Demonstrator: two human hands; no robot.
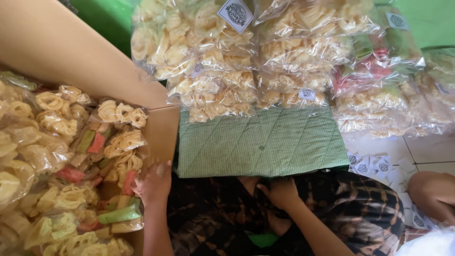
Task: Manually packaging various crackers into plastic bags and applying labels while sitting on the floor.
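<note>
My left hand (152, 184) reaches into the near corner of a cardboard box (163, 130). Its fingers rest against clear packets of crackers (121, 142), yellow curls mixed with red and green strips, and grip none of them. My right hand (282, 192) lies on the dark patterned cloth over my lap (350, 208), fingers loosely spread. It sits just below the front edge of a green quilted mat (263, 144) and holds nothing.
A pile of clear bags of yellow crackers (237, 57) lies on the far side of the mat, with mixed-colour bags (379, 71) to the right. Small white labels (369, 166) are scattered on the tiled floor. A bare knee (433, 192) shows at the right edge.
</note>
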